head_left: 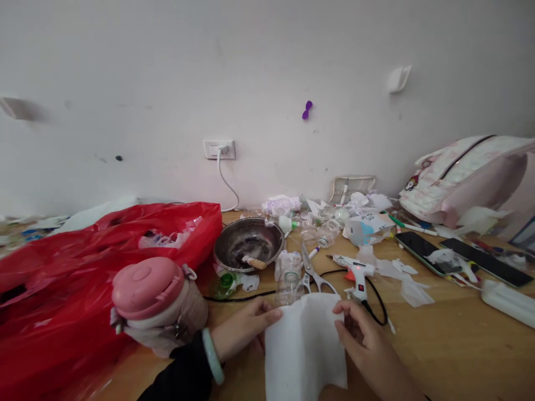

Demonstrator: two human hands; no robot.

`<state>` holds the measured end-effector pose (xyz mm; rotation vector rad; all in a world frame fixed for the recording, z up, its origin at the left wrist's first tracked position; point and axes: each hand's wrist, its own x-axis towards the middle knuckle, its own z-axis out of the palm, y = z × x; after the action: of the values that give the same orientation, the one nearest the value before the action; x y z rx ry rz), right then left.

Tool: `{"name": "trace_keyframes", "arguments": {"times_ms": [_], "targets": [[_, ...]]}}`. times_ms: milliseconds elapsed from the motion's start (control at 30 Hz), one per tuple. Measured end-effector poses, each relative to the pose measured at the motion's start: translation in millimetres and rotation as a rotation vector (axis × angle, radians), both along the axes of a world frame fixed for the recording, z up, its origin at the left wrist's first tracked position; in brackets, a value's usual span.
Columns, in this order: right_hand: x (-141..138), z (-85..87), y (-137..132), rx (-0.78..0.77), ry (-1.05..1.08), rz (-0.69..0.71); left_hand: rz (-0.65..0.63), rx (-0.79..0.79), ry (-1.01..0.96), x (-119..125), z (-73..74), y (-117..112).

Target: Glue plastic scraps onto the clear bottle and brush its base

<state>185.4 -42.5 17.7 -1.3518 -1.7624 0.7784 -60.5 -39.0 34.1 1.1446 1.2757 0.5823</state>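
Observation:
A white sheet of paper (303,348) stands slightly bent between my two hands, low in the middle of the head view. My left hand (246,326) pinches its upper left edge, thumb in front. At the upper right edge, my right hand (363,340) has thumb and fingers closed on the paper. Just beyond the sheet lie silver scissors (310,270) with blades pointing away. A clear plastic bottle piece (289,281) stands beside them, partly hidden by the paper. To the right, a white glue gun (355,270) shows a small red light.
A metal bowl (238,234) holds a stick-like piece. At left are a red plastic bag (83,245) and a pink-lidded bottle (150,295). Paper scraps (413,287), phones (487,260) and a backpack (468,175) occupy the right. The glue gun's black cord (378,303) loops near my right hand.

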Motion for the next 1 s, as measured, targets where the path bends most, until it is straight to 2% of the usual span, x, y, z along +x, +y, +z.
{"name": "trace_keyframes", "arguments": {"times_ms": [167,267,467,600,667,833,1000], "targets": [[-2,-2.2,3,0.047,0.056,-0.07,-0.031,0.094,-0.023,-12,0.5,13],[-4,-3.1,4,0.086,0.039,-0.059,-0.017,0.161,0.0,-20,3.6,17],[-10,2.5,-4,0.284,0.034,0.001,0.02,0.222,-0.012,-24,11.2,17],[-9,3.4,-9,0.379,0.053,-0.007,0.065,0.268,-0.138,-25,16.8,14],[-10,2.7,-10,0.373,0.032,-0.005,0.087,0.281,-0.176,-25,15.6,14],[-16,-1.8,-7,0.267,-0.015,0.022,0.122,0.301,-0.094,-27,7.9,19],[-21,1.7,-9,0.179,0.144,0.049,0.1,0.346,-0.214,-31,16.9,16]]}}
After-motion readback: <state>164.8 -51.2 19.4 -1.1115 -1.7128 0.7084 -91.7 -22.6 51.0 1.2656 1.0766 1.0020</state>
